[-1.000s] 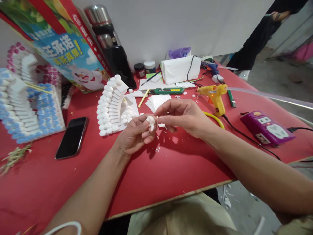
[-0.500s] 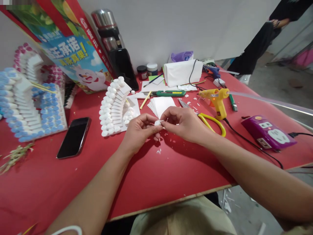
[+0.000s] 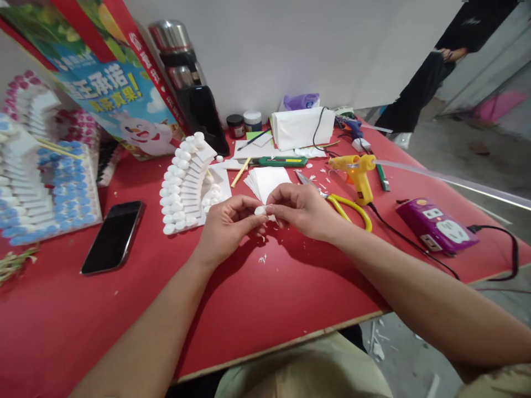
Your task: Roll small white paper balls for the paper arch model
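Pinched between the thumb and fingers of my left hand (image 3: 228, 224) is a small white rounded piece (image 3: 260, 210). My right hand (image 3: 305, 210) is closed too, its thumb and forefinger gripping the piece's right end. Both hands are above the red table, just in front of a fanned stack of white cards (image 3: 269, 181). To the left of my hands stands a white stepped model (image 3: 188, 185), its curved edge lined with similar white rounded pieces. Tiny white shreds (image 3: 263, 258) lie below my fingers.
Right of my hands are yellow-handled scissors (image 3: 350, 211), a yellow glue gun (image 3: 355, 172) and a purple power socket (image 3: 437, 226) with cords. A green utility knife (image 3: 284, 161) lies behind the cards. Leftward are a phone (image 3: 113, 237) and a blue-and-white model (image 3: 70, 193). A person (image 3: 431, 72) is at the far right.
The view has shifted slightly, so most things appear further left. My hands stay together on the white piece, which has turned a little between my fingers.
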Demonstrator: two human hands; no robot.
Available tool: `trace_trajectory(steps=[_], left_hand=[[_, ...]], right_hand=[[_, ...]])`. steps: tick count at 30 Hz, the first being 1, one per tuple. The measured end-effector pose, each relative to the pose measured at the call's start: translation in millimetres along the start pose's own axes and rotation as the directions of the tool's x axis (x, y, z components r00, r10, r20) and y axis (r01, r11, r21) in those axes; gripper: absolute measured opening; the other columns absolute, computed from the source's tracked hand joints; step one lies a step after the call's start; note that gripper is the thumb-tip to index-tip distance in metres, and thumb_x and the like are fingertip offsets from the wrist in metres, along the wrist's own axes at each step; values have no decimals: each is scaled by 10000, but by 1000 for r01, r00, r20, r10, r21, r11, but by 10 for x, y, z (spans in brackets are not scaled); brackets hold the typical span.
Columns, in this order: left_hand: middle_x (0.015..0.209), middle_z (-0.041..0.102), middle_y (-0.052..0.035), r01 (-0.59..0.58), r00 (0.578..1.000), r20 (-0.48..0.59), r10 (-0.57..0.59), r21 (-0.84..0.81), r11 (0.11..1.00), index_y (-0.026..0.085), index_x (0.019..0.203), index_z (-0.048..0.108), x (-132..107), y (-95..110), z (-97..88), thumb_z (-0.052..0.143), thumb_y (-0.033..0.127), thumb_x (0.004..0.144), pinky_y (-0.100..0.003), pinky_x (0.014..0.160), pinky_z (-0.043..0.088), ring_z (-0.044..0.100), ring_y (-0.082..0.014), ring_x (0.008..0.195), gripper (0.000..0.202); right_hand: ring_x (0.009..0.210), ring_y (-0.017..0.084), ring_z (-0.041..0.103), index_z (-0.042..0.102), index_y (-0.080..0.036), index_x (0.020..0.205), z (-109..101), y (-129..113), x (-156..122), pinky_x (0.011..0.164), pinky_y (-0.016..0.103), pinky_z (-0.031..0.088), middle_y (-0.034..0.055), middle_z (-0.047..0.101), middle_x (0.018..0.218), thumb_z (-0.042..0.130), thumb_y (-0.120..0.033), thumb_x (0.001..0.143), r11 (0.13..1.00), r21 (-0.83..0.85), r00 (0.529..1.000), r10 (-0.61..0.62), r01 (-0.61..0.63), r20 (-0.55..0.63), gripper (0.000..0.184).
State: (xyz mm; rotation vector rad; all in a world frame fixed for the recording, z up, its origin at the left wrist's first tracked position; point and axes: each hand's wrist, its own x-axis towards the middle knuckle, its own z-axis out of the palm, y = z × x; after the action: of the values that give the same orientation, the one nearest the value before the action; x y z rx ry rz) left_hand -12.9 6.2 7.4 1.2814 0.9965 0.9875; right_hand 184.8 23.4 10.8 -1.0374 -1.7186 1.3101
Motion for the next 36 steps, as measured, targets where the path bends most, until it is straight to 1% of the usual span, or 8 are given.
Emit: trace_trajectory(steps=[10, 13, 17, 22, 27, 31, 33, 36], left_hand=[[659, 720, -29, 48, 997, -60, -49, -28, 998, 132, 911, 686, 29, -25, 16, 829, 239, 793, -279, 501, 612, 668, -152, 515, 214], [658, 721, -29, 65, 994, -83, -67, -24, 998, 137, 904, 686, 24, -24, 20, 838, 249, 781, -251, 467, 587, 671, -151, 513, 226], [623, 703, -17, 97, 992, -75, -98, -10, 995, 138, 909, 676, 22, -42, 35, 848, 270, 769, -276, 466, 596, 679, -170, 513, 258], [605, 694, -17, 93, 994, -56, -96, -61, 994, 140, 906, 659, 25, -65, 34, 842, 272, 776, -328, 476, 618, 660, -176, 492, 261], [590, 687, -16, 85, 993, -66, -95, -134, 987, 137, 903, 668, 44, -78, 12, 840, 241, 782, -305, 458, 597, 640, -160, 473, 234], [661, 715, -33, 103, 992, -43, -115, -213, 972, 136, 889, 681, 69, -124, -10, 850, 228, 768, -311, 473, 600, 629, -143, 478, 228], [700, 729, -43, 118, 991, -27, -128, -231, 966, 134, 885, 686, 73, -143, -23, 854, 228, 766, -302, 483, 598, 625, -132, 483, 227], [667, 707, -25, 135, 990, 0, -139, -229, 964, 134, 898, 697, 69, -151, -44, 857, 236, 766, -280, 483, 583, 617, -124, 482, 231]], right_hand=[[584, 135, 553, 644, -169, 760, -56, -35, -2, 595, 282, 367, 16, 661, 645, 628, -384, 956, 900, -434, 971, -69, -39, -229, 291], [619, 148, 521, 599, -169, 730, -190, -133, 4, 608, 305, 310, 42, 654, 691, 582, -321, 984, 678, -731, 962, -140, -80, -235, 296], [713, 219, 580, 553, -177, 699, -320, -301, -47, 586, 329, 241, 119, 682, 788, 499, -283, 1001, 280, -938, 971, 182, -202, -155, 324], [650, 210, 550, 480, -210, 702, -475, -327, -289, 562, 314, 255, 82, 646, 739, 437, -330, 1011, 139, -935, 921, 267, -327, -283, 334], [659, 228, 554, 512, -234, 802, -796, -29, -615, 572, 323, 315, 75, 664, 826, 479, -383, 954, 116, -834, 838, -23, -539, -545, 216], [836, 303, 620, 549, -222, 907, -1002, 207, -719, 680, 380, 426, 131, 661, 943, 538, -466, 885, 143, -765, 759, -105, -628, -643, 246], [897, 319, 621, 568, -219, 924, -1077, 269, -676, 709, 393, 438, 129, 662, 935, 540, -506, 878, 210, -757, 760, -87, -618, -644, 292], [672, 249, 569, 536, -224, 716, -1174, 331, -533, 606, 364, 391, 61, 600, 680, 629, -549, 820, 389, -674, 754, 92, -628, -650, 353]])
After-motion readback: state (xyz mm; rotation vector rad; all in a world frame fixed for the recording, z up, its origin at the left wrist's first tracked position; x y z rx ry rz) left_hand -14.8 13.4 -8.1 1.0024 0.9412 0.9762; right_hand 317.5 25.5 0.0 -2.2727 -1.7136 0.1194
